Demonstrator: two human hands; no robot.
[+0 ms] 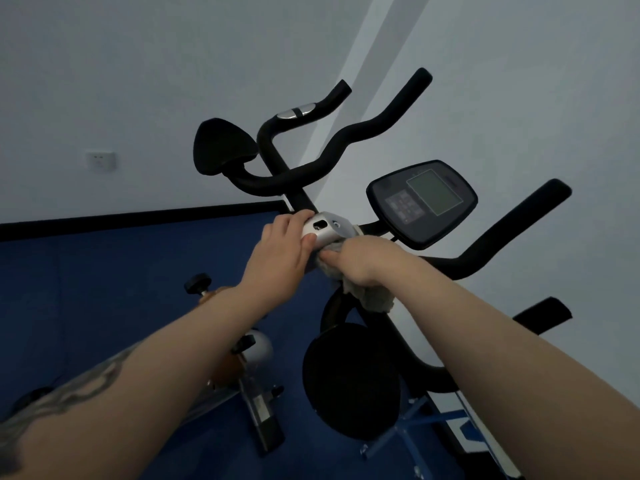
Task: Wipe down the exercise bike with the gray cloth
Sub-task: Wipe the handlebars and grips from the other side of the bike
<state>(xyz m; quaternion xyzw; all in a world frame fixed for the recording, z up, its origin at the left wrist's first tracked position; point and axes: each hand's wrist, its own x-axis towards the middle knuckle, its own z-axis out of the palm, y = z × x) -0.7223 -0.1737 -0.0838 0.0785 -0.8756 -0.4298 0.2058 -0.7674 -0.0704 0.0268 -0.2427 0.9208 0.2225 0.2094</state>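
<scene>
The exercise bike (332, 157) fills the middle of the view, with black curved handlebars, a silver clamp block (327, 228) at the handlebar stem and a dark console (422, 200) to its right. My left hand (282, 249) grips the left side of the silver clamp, thumb on its front face. My right hand (363, 259) holds the gray cloth (375, 299) bunched against the underside of the clamp and the stem; a tail of cloth hangs below my wrist. Two black elbow pads sit at the upper left (221, 150) and lower middle (349, 379).
Blue floor matting (86, 299) lies below on the left, edged by a black skirting against a pale wall with a socket (101, 161). The bike's silver frame and adjustment knobs (197, 282) show beneath my left forearm. A blue metal stand (408, 427) sits at the lower right.
</scene>
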